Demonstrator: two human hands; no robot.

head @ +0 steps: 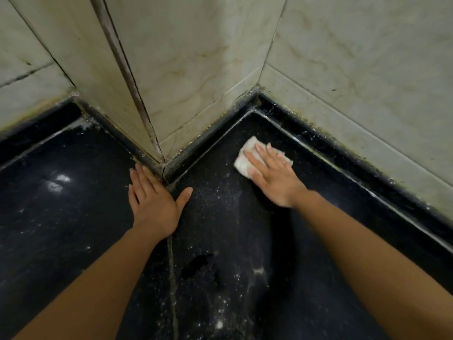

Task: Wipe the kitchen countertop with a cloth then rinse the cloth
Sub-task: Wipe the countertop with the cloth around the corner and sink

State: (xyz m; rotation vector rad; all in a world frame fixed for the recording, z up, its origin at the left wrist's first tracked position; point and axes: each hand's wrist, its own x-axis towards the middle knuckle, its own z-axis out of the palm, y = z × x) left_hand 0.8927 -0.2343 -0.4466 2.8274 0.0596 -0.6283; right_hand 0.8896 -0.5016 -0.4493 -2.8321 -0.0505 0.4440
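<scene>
A black speckled countertop [220, 241] fills the lower view, dusted with pale specks and streaks. A folded white cloth [245, 159] lies on it near the back right corner. My right hand [272, 176] presses flat on the cloth with straight fingers, covering most of it. My left hand [153, 197] rests flat on the counter with fingers spread, its fingertips against the base of the jutting wall corner.
Pale marbled wall tiles [196, 57] rise behind the counter, with a tiled column corner [157, 143] jutting forward between my hands. A raised black lip [355, 165] runs along the wall on the right. A seam [172, 278] crosses the counter toward me.
</scene>
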